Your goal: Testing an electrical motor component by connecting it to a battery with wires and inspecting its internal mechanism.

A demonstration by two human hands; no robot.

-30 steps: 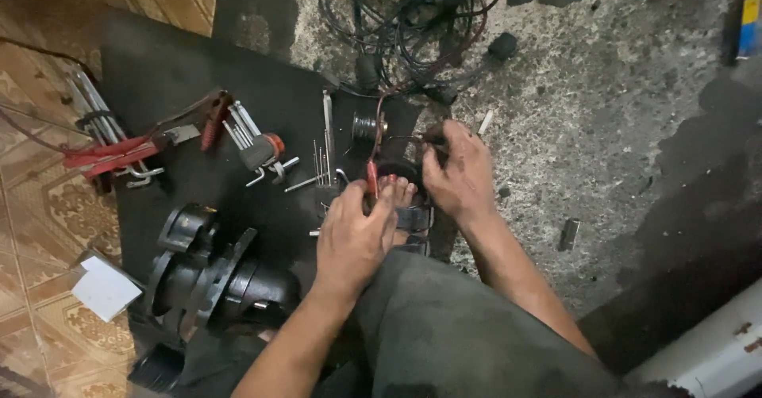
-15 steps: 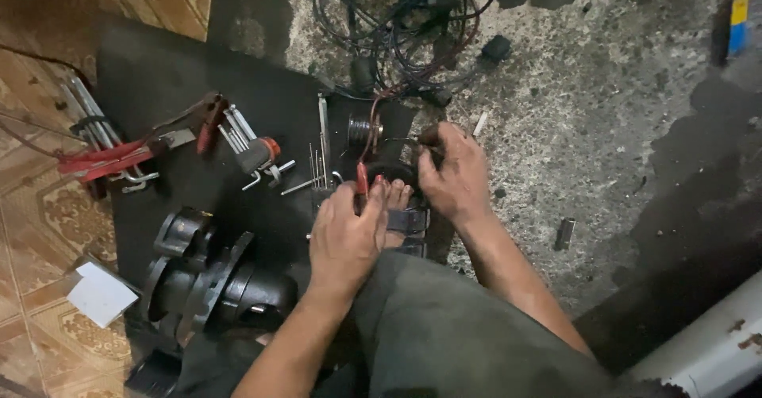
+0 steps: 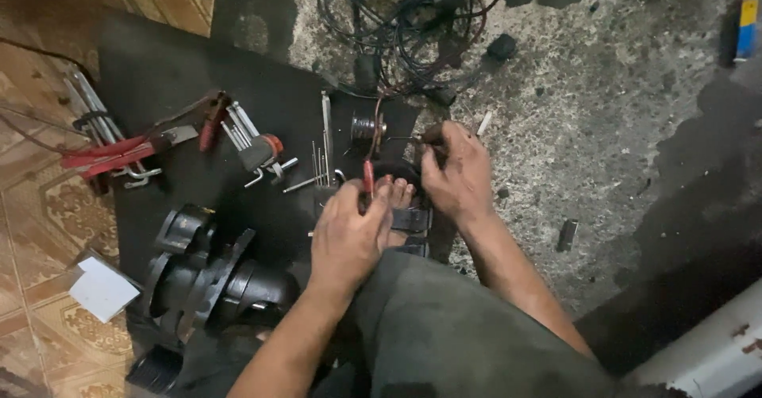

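Note:
My left hand (image 3: 349,231) pinches a thin red-handled tool (image 3: 368,177) whose lead runs up to a tangle of black and red cables (image 3: 397,25). My right hand (image 3: 456,172) grips a small dark part with a thin metal probe (image 3: 413,138) pointing left, close to a small spool of wire (image 3: 365,126). Both hands work over my sandalled foot (image 3: 401,207), which rests on a black mat (image 3: 175,80). What lies under the fingers is hidden.
A black motor-like housing (image 3: 210,279) lies at lower left. On the mat are a set of hex keys (image 3: 254,148), red-handled pliers (image 3: 119,156) and thin metal rods (image 3: 321,164). White paper (image 3: 99,287) lies on patterned floor; stained concrete (image 3: 603,128) spreads right.
The view has drifted slightly. My left hand has lifted a little with the red-handled tool; my right hand stays almost where it was.

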